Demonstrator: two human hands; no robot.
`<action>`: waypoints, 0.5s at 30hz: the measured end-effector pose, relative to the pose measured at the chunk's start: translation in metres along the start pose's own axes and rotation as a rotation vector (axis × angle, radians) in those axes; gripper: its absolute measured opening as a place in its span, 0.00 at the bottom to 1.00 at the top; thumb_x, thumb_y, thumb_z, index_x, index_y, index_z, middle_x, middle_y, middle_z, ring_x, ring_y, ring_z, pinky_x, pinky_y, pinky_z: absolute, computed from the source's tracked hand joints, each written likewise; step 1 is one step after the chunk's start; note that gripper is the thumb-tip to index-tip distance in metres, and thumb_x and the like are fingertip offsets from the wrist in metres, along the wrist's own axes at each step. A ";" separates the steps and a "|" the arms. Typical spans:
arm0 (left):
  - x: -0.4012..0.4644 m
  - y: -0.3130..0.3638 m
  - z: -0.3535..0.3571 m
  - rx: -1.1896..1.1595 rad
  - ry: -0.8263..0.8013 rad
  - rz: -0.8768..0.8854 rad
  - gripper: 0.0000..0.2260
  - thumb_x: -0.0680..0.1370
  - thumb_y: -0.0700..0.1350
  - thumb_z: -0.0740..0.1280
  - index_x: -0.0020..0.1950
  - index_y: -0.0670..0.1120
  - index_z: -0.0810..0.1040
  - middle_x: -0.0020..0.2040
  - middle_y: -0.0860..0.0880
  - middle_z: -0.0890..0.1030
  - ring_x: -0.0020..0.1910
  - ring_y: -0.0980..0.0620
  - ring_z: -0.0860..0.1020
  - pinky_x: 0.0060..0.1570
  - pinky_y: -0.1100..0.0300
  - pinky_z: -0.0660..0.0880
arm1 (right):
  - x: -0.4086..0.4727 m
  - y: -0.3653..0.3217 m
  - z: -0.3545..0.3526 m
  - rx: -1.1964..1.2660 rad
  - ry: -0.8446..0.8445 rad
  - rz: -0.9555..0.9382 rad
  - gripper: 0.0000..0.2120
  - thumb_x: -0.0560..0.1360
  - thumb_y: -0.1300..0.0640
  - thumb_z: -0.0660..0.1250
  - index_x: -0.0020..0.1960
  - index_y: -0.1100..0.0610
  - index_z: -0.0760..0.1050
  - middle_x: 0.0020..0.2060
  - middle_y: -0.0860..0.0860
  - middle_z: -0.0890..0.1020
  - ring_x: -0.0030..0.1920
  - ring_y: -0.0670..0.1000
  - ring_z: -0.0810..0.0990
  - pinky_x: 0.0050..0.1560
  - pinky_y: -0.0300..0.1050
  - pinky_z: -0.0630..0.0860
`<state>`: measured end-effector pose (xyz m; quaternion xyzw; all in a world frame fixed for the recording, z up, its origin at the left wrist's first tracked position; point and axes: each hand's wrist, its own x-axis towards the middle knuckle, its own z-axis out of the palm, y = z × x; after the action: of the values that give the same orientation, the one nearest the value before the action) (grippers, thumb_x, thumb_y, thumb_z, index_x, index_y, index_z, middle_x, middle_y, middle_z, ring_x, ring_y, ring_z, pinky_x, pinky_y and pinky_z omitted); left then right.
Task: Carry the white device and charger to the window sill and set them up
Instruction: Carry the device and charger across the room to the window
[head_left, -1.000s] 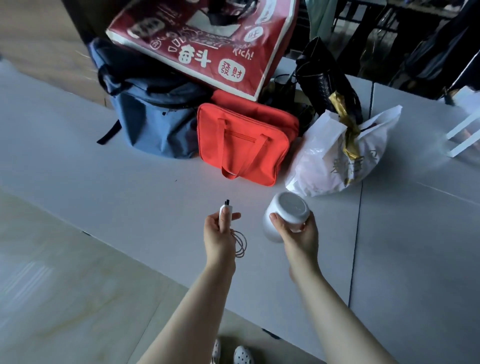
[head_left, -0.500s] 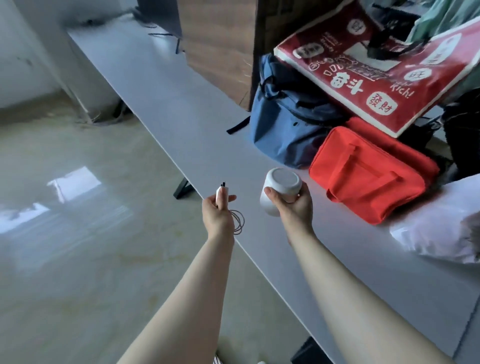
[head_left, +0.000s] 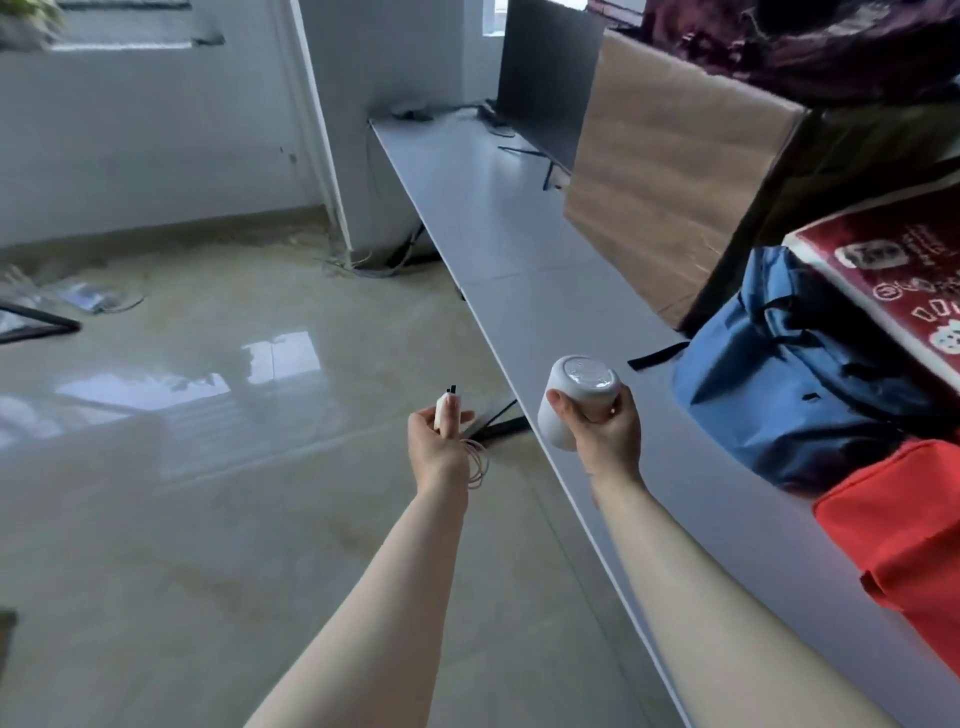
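— What's changed?

— A second ago I faced the bags; now I've turned along the table (head_left: 519, 249), open floor (head_left: 156, 519) filling the left of frame. I judge the carry has begun.

— Your hands?

— My left hand (head_left: 436, 447), centre frame, pinches the charger (head_left: 444, 410), cable looped below. Right of it, my right hand (head_left: 602, 436) wraps the white device (head_left: 576, 400), fingers closed around its side, above the table's edge.
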<state>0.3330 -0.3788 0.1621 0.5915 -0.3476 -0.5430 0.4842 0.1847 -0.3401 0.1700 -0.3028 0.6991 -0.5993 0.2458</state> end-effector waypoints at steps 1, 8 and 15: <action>0.009 0.008 -0.008 0.002 0.010 0.007 0.14 0.80 0.53 0.60 0.57 0.43 0.72 0.45 0.50 0.81 0.44 0.56 0.75 0.41 0.69 0.66 | 0.003 -0.007 0.012 0.005 -0.011 -0.003 0.40 0.53 0.39 0.77 0.61 0.54 0.75 0.58 0.53 0.81 0.57 0.54 0.80 0.59 0.49 0.76; 0.074 0.047 -0.044 -0.028 0.088 -0.011 0.13 0.80 0.53 0.59 0.57 0.44 0.70 0.47 0.49 0.81 0.49 0.52 0.74 0.50 0.61 0.63 | 0.029 -0.036 0.092 0.029 -0.098 -0.022 0.41 0.52 0.38 0.76 0.61 0.53 0.74 0.58 0.52 0.80 0.57 0.53 0.79 0.58 0.49 0.76; 0.146 0.062 -0.048 -0.051 0.158 -0.028 0.11 0.81 0.52 0.59 0.55 0.44 0.68 0.48 0.48 0.80 0.49 0.52 0.74 0.52 0.60 0.62 | 0.081 -0.039 0.165 0.024 -0.163 -0.048 0.29 0.60 0.50 0.82 0.57 0.52 0.74 0.56 0.54 0.81 0.55 0.53 0.80 0.53 0.45 0.75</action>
<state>0.4113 -0.5240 0.1737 0.6247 -0.2861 -0.5101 0.5174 0.2496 -0.5157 0.1833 -0.3640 0.6621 -0.5869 0.2911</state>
